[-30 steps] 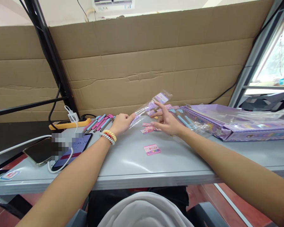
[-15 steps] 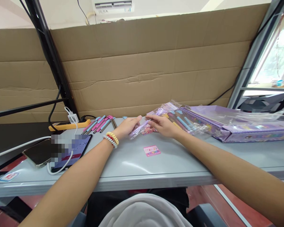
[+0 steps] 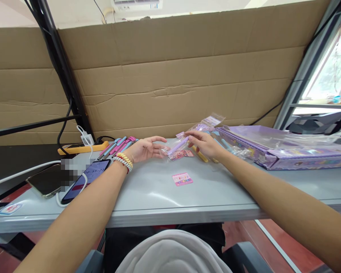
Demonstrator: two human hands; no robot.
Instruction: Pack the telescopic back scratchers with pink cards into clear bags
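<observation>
My right hand [image 3: 203, 144] pinches a clear plastic bag with a light purple pen [image 3: 178, 145] inside. The bag's printed header [image 3: 212, 120] sticks up beyond my fingers. My left hand [image 3: 146, 149], with beaded bands on its wrist, is at the bag's lower left end, fingers stretched and apart; whether the fingertips touch the plastic I cannot tell. Under the bag lie small pink-red cards [image 3: 181, 154]. A yellow pen [image 3: 201, 155] lies partly beneath my right hand. Nearer me, a pink card [image 3: 182, 179] lies flat on the table.
Several pink and blue pens [image 3: 118, 146] lie left of my left hand. A lit phone [image 3: 95, 170] and a dark phone [image 3: 47, 181] sit with white cables at the left. On the right stands a purple box [image 3: 295, 159]. Cardboard [image 3: 170, 76] walls off the back.
My left hand has moved left and its fingers have spread. My right hand has shifted slightly right with the bagged purple pen, and the bag's header has risen.
</observation>
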